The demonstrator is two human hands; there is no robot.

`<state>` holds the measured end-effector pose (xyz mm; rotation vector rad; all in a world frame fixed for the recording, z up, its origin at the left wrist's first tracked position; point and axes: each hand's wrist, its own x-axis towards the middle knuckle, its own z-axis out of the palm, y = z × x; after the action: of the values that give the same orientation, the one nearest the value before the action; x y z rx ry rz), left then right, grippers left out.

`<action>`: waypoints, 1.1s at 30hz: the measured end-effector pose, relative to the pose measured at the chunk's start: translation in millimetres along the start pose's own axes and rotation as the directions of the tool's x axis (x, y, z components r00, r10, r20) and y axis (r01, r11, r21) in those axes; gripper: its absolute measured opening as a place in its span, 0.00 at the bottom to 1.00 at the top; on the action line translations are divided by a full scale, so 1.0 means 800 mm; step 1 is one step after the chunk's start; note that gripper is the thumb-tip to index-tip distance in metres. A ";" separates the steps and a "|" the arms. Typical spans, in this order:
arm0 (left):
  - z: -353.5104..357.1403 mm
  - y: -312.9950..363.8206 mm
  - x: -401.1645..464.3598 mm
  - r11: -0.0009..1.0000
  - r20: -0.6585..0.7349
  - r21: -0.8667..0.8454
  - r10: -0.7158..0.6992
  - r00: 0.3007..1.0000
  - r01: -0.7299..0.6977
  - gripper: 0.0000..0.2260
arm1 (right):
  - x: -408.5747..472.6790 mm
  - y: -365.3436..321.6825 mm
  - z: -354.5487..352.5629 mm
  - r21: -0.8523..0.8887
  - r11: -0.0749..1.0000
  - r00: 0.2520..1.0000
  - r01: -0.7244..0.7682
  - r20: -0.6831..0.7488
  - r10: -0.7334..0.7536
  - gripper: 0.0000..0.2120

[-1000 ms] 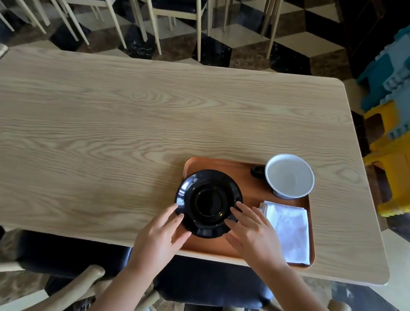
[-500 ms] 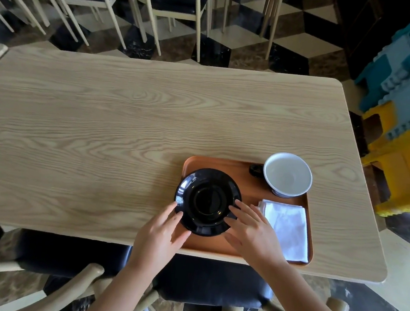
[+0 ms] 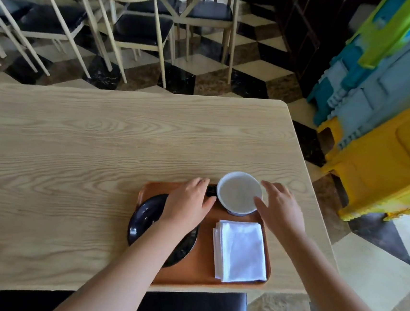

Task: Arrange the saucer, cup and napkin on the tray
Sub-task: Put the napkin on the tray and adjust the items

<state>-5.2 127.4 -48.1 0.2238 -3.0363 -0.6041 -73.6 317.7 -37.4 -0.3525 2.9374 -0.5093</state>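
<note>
An orange-brown tray point(image 3: 197, 272) lies at the near edge of the wooden table. On its left side sits a black saucer point(image 3: 143, 221), partly hidden under my left forearm. A cup point(image 3: 239, 192), white inside with a dark handle on its left, stands at the tray's far right corner. A folded white napkin point(image 3: 241, 251) lies in front of the cup. My left hand point(image 3: 189, 206) hovers spread by the cup's handle. My right hand point(image 3: 280, 209) is spread at the cup's right side, thumb at the rim. Neither hand clearly grips anything.
The light wooden table point(image 3: 87, 149) stretches far to the left and back. Its right edge is close to the tray. Stacked yellow, blue and green plastic pieces point(image 3: 387, 122) stand to the right. Chairs point(image 3: 141, 26) stand behind the table, and a dark seat point(image 3: 192, 307) sits below the near edge.
Both hands have left the saucer and moved forward to either side of the cup. The view has swung right, so the tray sits lower and more central.
</note>
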 end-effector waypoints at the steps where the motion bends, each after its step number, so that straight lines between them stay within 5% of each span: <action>1: 0.004 0.004 0.010 0.999 0.032 0.029 -0.019 0.999 0.018 0.20 | 0.005 0.003 0.002 0.016 1.000 0.999 -0.014 0.031 0.013 0.19; 11: 0.016 0.011 0.041 0.922 0.105 -0.285 -0.241 0.965 0.261 0.14 | 0.015 0.008 0.013 0.288 0.953 0.995 -0.093 0.068 0.077 0.18; 33: 0.000 -0.013 0.008 0.887 0.106 -0.328 -0.308 0.945 0.326 0.15 | -0.004 -0.012 0.029 0.432 0.900 0.994 -0.050 0.110 0.002 0.16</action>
<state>-10.3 116.9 -52.5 0.7075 -2.8902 -1.1599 -64.4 302.6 -55.4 -0.2722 2.6172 -1.0779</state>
